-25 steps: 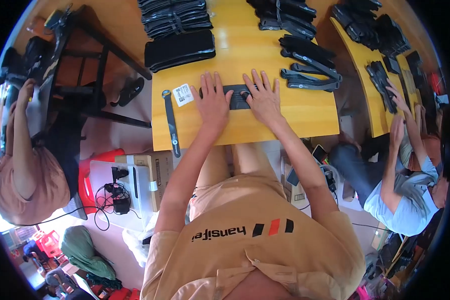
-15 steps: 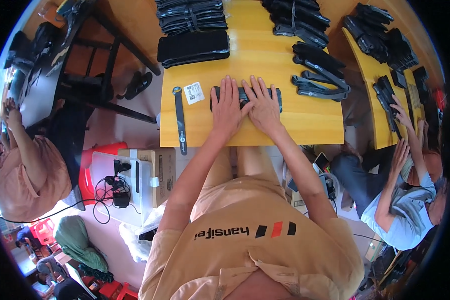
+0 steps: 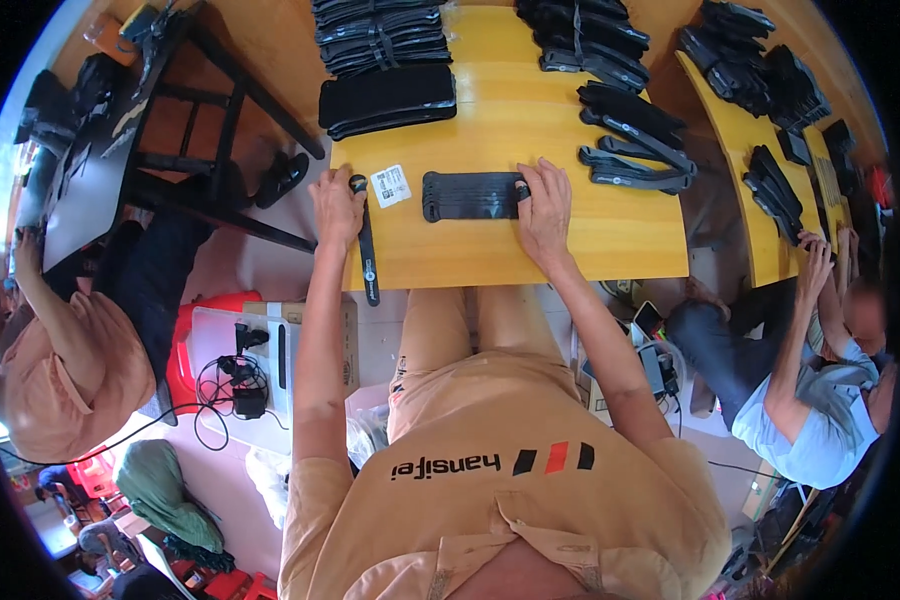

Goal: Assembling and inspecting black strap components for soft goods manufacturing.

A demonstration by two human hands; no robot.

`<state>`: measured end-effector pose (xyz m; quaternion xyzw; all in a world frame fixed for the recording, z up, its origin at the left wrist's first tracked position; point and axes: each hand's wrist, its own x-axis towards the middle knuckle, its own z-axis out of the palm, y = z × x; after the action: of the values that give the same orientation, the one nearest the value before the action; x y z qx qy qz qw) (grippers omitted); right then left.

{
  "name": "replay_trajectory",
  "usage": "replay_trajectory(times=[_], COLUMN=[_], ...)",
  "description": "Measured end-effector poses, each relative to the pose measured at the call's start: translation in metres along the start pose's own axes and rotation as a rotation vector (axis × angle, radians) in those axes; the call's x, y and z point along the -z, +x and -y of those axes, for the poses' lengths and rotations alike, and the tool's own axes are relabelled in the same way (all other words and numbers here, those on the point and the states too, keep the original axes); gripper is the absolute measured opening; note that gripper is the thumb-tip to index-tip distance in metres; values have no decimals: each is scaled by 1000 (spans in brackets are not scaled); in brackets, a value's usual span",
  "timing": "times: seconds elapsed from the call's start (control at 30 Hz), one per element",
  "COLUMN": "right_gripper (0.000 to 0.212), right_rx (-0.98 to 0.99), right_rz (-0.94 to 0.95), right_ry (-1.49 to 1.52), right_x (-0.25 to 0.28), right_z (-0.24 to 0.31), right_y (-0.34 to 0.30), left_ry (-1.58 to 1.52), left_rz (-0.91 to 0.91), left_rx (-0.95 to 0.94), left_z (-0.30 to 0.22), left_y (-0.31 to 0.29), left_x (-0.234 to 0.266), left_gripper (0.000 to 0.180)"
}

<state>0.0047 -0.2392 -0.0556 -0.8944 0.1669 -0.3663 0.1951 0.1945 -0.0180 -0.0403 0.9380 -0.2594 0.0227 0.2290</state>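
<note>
A flat bundle of black straps (image 3: 470, 196) lies crosswise near the front of the yellow table. My right hand (image 3: 545, 212) grips its right end, fingers curled over the edge. At the table's left edge, my left hand (image 3: 339, 208) has its fingers closed at the top end of a single black strap (image 3: 367, 255). That strap lies lengthwise, its lower end reaching past the front edge. Between the strap and the bundle is a white printed label (image 3: 391, 186), which neither hand touches.
Stacks of black straps (image 3: 385, 95) stand at the far left of the yellow table (image 3: 510, 130). More bundles (image 3: 635, 165) lie along its right side. Co-workers sit at a dark table (image 3: 90, 190) on the left and another yellow table (image 3: 715, 140) on the right.
My hands were lying flat on the bundle, side by side. The left has moved away to the single strap; the right has slid to the bundle's right end, uncovering the straps.
</note>
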Motion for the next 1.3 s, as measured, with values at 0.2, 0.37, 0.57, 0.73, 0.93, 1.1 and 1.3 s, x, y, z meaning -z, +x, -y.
replay_trajectory(times=[0.2, 0.37, 0.57, 0.73, 0.93, 1.1, 1.3], right_gripper=[24, 34, 38, 26, 26, 21, 14], right_rx=[-10, -138, -293, -552, -633, -696, -860], right_rz=[-99, 260, 608, 1102, 840, 643, 213], right_ry=[157, 456, 761, 892, 1034, 988, 941], right_x=[11, 58, 63, 82, 96, 97, 71], right_z=[-4, 42, 98, 53, 0, -18, -26], right_y=[-5, -26, -41, -33, -43, -43, -40], left_ry=[-226, -771, -1230, -1377, -1400, -1249, -1164], left_rz=[-12, 60, 295, 139, 203, 291, 247], left_rx=[16, 80, 182, 360, 462, 403, 379], left_z=[25, -6, -90, -65, -68, -76, -74], left_y=[-2, -55, -130, -134, -117, -98, -80], left_x=[-3, 34, 60, 51, 33, 12, -16], left_gripper=[19, 13, 13, 12, 10, 9, 8])
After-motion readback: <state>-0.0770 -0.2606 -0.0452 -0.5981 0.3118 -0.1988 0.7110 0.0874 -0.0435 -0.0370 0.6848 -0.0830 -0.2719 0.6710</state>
